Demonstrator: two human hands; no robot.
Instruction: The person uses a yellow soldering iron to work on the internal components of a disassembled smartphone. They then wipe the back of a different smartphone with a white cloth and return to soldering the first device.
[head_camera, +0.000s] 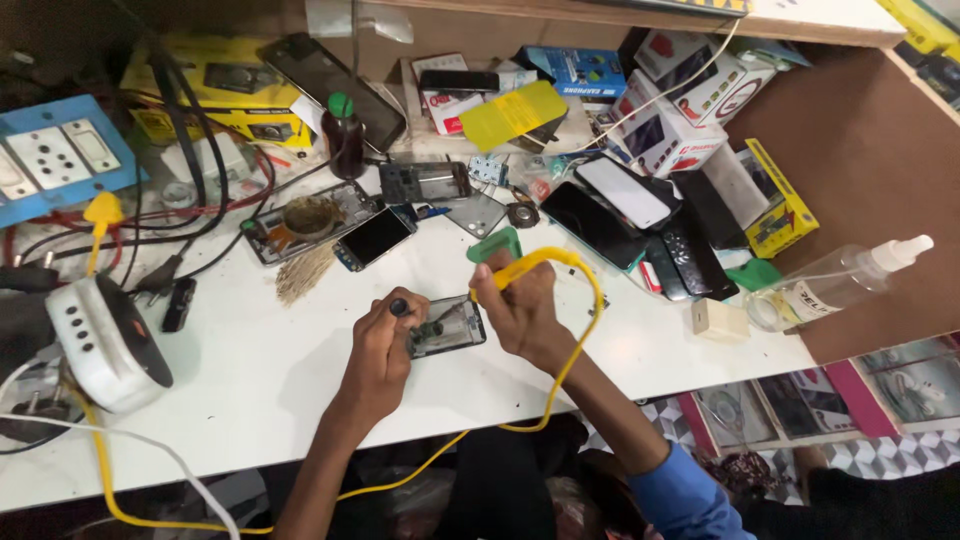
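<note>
An opened phone (452, 327) with its circuit board showing lies on the white table (260, 370) near the front edge. My left hand (383, 345) is closed on a small dark-tipped tool (399, 307) at the phone's left end. My right hand (520, 308) grips a yellow soldering iron (510, 273) whose tip points down at the phone's right end. The iron's yellow cable (590, 310) loops over my right wrist and runs down off the table.
A white round station (105, 345) sits at the left, a blue socket board (55, 155) behind it. Phones, phone parts and boxes (640, 205) crowd the back. A dark bottle (344, 135), a small brush (303, 270), a clear spray bottle (840, 282) and a white cube (720, 320) lie about.
</note>
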